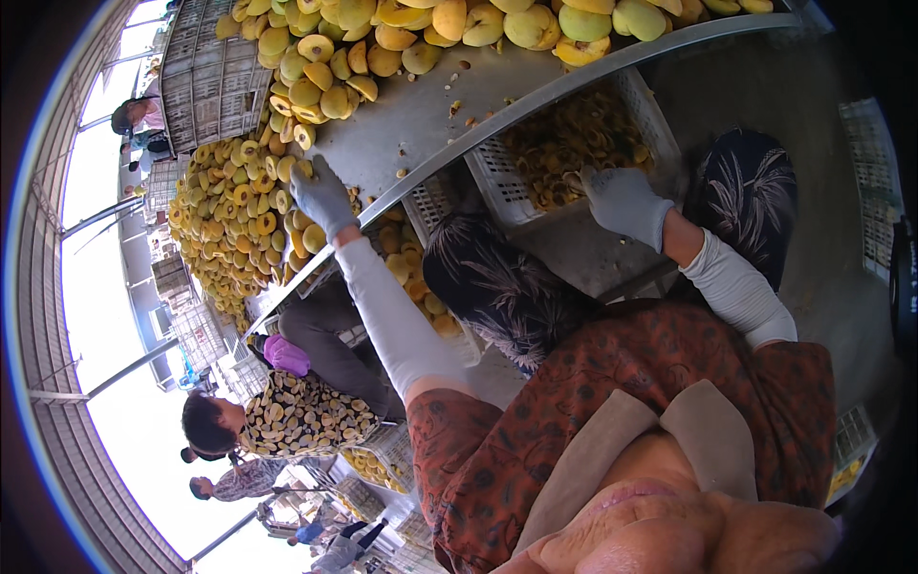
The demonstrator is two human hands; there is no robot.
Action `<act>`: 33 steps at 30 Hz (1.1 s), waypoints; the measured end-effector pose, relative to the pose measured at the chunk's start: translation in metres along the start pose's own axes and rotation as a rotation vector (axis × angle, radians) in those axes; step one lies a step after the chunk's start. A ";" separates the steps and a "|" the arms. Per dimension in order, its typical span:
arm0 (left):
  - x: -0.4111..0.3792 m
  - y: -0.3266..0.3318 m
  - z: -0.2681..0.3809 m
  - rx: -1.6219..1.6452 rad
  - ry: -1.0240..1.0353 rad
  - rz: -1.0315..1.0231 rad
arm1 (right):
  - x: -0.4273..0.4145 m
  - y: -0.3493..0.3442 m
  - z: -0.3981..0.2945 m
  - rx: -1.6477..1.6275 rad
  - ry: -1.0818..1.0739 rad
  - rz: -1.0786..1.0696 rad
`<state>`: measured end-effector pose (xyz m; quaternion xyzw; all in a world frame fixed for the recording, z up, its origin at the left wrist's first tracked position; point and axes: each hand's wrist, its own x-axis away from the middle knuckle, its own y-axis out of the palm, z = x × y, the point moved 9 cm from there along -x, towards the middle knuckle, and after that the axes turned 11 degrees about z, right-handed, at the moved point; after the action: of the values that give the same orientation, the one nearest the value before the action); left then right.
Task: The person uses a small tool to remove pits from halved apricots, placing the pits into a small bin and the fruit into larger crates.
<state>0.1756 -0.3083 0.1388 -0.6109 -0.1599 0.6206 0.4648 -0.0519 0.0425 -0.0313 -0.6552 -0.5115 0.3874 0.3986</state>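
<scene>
My left hand (323, 197), in a pale grey glove, reaches over the metal worktable at the edge of a pile of fruit. A yellow peach half (306, 168) sits between its thumb and fingers. My right hand (625, 204), gloved the same way, is over a white plastic crate (493, 188) of brownish-yellow scraps (549, 154). Something small and dull shows at its fingertips, too blurred to name. Halved yellow peaches (229, 208) are heaped to the left on the tabletop (401, 107), and greenish-yellow ones (480, 25) lie along the far side.
A raised metal rim (502, 118) borders the table. Below it, another crate of peach halves (434, 305) stands beside my knee. A co-worker in a patterned top (308, 420) sits to the left. Stacked crates (215, 79) rise behind the heap, and one more crate (871, 179) is at right.
</scene>
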 end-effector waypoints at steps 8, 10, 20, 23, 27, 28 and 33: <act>-0.051 0.133 0.022 0.365 -0.389 -0.020 | -0.002 -0.002 0.009 -0.109 0.068 0.071; -0.048 0.134 0.022 0.253 -0.436 -0.024 | -0.003 0.000 0.011 -0.111 0.078 0.043; 0.040 0.068 0.093 1.354 -0.681 -0.615 | -0.010 -0.035 -0.001 -0.265 0.107 0.080; 0.048 0.015 0.179 0.978 0.052 -0.565 | -0.017 -0.052 0.010 -0.593 0.228 0.292; 0.088 0.008 0.228 1.388 -0.274 -0.696 | -0.037 -0.084 0.003 -0.807 0.261 0.367; 0.099 0.018 0.232 1.444 -0.381 -0.789 | -0.038 -0.094 0.003 -0.878 0.266 0.411; 0.133 0.009 0.277 1.022 0.160 -0.604 | -0.041 -0.101 0.008 -0.942 0.297 0.542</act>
<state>-0.0554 -0.1077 0.1070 -0.2824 0.0279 0.4115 0.8661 -0.1032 0.0190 0.0623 -0.9178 -0.3812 0.1095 0.0170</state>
